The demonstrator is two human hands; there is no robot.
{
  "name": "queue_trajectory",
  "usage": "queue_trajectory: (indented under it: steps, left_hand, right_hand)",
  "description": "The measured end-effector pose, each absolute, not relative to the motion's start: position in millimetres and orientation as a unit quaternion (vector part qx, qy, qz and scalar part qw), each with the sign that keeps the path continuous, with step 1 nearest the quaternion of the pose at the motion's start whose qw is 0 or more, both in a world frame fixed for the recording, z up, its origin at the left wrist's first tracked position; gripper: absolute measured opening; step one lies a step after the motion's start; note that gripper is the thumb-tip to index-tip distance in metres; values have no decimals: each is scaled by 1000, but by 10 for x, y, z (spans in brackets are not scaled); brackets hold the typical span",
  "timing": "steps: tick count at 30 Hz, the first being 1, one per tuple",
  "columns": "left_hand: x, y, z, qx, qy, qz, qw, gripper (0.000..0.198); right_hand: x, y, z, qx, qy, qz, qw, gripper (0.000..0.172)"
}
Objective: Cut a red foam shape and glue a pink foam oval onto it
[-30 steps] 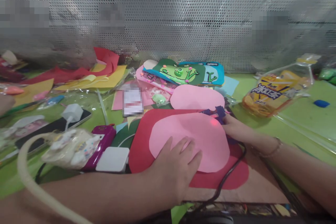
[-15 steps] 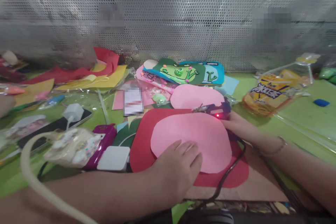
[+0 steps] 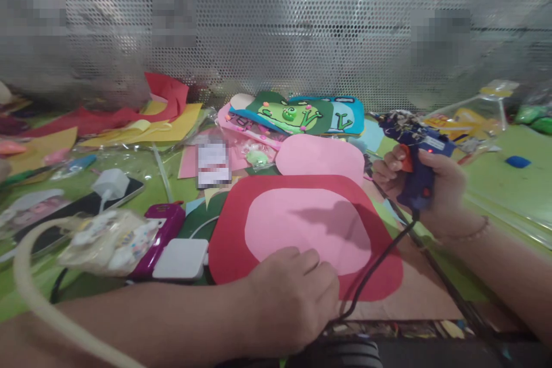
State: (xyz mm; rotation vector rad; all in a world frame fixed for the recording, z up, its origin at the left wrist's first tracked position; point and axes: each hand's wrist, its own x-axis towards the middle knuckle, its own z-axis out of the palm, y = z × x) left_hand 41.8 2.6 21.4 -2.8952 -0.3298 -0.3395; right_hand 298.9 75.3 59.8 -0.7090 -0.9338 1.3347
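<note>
My right hand (image 3: pixel 440 184) is wrapped round a dark blue hot glue gun (image 3: pixel 416 181) with an orange trigger and a lit red light. It is raised above the right side of the sheets, its cord (image 3: pixel 371 279) trailing down to the front. My left hand (image 3: pixel 293 293) rests with curled fingers at the lower edge of a rounded pink paper (image 3: pixel 302 224). Whether anything is between those fingers is hidden. The pink paper lies on a larger red rounded sheet (image 3: pixel 366 195), which sits on a brown board (image 3: pixel 431 293). The gun's shadow falls on the pink paper.
Behind lie another pink paper shape (image 3: pixel 321 155) and a decorated green-and-blue piece (image 3: pixel 297 115). On the left are a purple power bank (image 3: pixel 164 230), a white square box (image 3: pixel 181 259) and a phone (image 3: pixel 125 190). A bottle (image 3: pixel 470 121) lies right, before a perforated metal panel (image 3: pixel 276 29).
My right hand has lifted the glue gun up and to the right, away from the pink paper. My left hand has curled its fingers and drawn slightly nearer to me.
</note>
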Motion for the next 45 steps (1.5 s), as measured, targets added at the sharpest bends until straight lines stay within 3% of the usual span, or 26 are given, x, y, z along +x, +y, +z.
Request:
queue_trajectory:
  steps: [6, 11, 15, 19, 23, 34, 45]
  left_hand:
    - [432, 16, 261, -983, -107, -146, -12, 44]
    - [431, 29, 299, -972, -137, -137, -130, 39]
    - [424, 42, 240, -986, -56, -127, -94, 40]
    - [417, 25, 220, -995, -57, -74, -44, 53]
    - [418, 15, 280, -993, -100, -23, -59, 61]
    - [423, 33, 343, -988, -110, 4, -108, 62]
    - [416, 27, 306, -989, -110, -2, -100, 63]
  right_hand:
    - [2973, 845, 522, -374, -387, 549, 639, 19]
    - [2909, 711, 625, -337, -415, 577, 617, 25]
    - [2906, 660, 651, -275, -431, 609, 607, 31]
    - [2929, 756, 581, -316, -421, 554, 645, 36]
    - [2947, 871, 518, -388, -347, 500, 692, 24]
    - [2926, 936, 461, -494, -331, 547, 590, 25]
    - [2939, 712, 713, -335, -441, 445, 704, 43]
